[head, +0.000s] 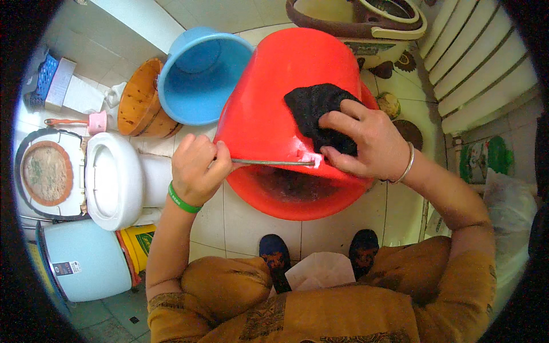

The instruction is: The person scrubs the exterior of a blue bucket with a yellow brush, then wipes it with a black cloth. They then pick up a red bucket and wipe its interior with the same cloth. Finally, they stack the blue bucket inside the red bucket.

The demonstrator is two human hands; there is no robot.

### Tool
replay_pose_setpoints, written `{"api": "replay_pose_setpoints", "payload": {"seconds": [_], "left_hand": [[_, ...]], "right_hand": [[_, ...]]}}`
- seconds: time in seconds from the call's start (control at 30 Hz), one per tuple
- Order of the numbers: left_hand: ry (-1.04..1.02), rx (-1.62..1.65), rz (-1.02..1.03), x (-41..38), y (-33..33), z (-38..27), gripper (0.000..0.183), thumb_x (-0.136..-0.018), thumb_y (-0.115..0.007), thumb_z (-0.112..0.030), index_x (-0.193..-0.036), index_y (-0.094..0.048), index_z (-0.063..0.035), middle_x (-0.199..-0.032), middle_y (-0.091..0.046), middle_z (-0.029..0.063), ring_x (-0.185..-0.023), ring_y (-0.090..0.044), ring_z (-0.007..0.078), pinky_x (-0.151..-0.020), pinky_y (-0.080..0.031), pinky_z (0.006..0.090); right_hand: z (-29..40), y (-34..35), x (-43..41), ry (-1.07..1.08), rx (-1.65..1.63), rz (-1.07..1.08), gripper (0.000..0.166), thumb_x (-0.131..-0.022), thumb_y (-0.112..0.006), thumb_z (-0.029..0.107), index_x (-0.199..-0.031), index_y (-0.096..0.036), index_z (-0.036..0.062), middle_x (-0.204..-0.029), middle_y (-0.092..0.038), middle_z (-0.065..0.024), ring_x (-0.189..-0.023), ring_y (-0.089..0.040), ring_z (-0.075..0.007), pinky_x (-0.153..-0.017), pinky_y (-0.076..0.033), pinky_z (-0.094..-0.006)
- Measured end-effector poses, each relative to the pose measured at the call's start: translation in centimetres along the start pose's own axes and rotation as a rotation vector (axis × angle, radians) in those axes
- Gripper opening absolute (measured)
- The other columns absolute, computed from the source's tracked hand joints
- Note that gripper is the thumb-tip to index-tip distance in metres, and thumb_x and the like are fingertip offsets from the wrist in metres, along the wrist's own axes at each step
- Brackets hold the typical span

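A large red plastic bucket lies tilted on its side over a round red basin, its closed end pointing away from me. My left hand grips the bucket's metal wire handle at the rim's left side. My right hand holds a black cloth against the bucket's outer wall, near the pink handle mount. Dark, wet-looking contents show in the basin beneath the bucket.
A blue plastic tub and a wooden tub stand beyond on the left. Further left are a white toilet, a pink dipper and a light blue bin. A white slatted panel rises at the right.
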State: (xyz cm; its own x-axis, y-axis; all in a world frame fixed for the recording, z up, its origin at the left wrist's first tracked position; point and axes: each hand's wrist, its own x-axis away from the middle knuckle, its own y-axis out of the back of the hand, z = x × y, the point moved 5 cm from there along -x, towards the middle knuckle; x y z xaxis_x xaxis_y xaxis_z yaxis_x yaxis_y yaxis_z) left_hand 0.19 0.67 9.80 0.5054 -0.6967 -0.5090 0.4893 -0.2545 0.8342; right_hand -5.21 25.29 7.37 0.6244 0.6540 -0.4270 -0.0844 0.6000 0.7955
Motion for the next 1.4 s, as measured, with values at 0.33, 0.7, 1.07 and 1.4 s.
{"api": "replay_pose_setpoints", "payload": {"seconds": [0.33, 0.7, 1.07, 1.4], "left_hand": [[-0.077, -0.196, -0.013, -3.5, 1.0, 1.3, 0.042, -0.070, -0.069, -0.007, -0.111, -0.063, 0.0013, -0.065, -0.043, 0.0033, -0.056, -0.046, 0.0188, -0.051, -0.033, 0.0325], [-0.112, -0.179, -0.149, -5.9, 0.7, 2.6, 0.028, -0.068, -0.079, -0.019, -0.077, -0.057, -0.0049, -0.061, -0.040, 0.0033, -0.057, -0.043, 0.0187, -0.058, -0.029, 0.0340], [0.628, 0.364, 0.657, -2.9, 5.2, 3.2, 0.036, -0.082, -0.051, -0.011, -0.116, -0.059, -0.0010, -0.092, -0.065, 0.0142, -0.084, -0.062, 0.0305, -0.094, -0.038, 0.0445], [0.908, 0.680, -0.089, -5.4, -3.6, -1.3, 0.034, -0.099, -0.046, -0.025, -0.116, -0.046, 0.0033, -0.095, -0.061, 0.0277, -0.087, -0.062, 0.0413, -0.074, -0.048, 0.0423]], "right_hand": [[2.5, 0.8, -0.1, 0.102, -0.097, -0.082, 0.026, -0.076, -0.069, 0.020, -0.099, -0.059, 0.0118, -0.081, -0.048, -0.0102, -0.064, -0.057, -0.0284, -0.054, -0.051, -0.0386], [5.2, -4.0, 1.0, 0.193, -0.130, -0.086, 0.032, -0.077, -0.067, 0.017, -0.106, -0.060, 0.0055, -0.080, -0.042, -0.0057, -0.065, -0.053, -0.0181, -0.052, -0.047, -0.0303], [4.3, -1.3, -1.7, 0.192, 0.216, -0.273, 0.022, -0.079, -0.054, 0.022, -0.098, -0.062, 0.0146, -0.117, -0.052, -0.0083, -0.110, -0.047, -0.0330, -0.081, -0.039, -0.0471], [5.3, -5.7, -0.3, 0.234, 0.267, -0.230, 0.025, -0.086, -0.050, 0.025, -0.103, -0.064, 0.0136, -0.138, -0.048, -0.0077, -0.132, -0.039, -0.0337, -0.095, -0.027, -0.0525]]}}
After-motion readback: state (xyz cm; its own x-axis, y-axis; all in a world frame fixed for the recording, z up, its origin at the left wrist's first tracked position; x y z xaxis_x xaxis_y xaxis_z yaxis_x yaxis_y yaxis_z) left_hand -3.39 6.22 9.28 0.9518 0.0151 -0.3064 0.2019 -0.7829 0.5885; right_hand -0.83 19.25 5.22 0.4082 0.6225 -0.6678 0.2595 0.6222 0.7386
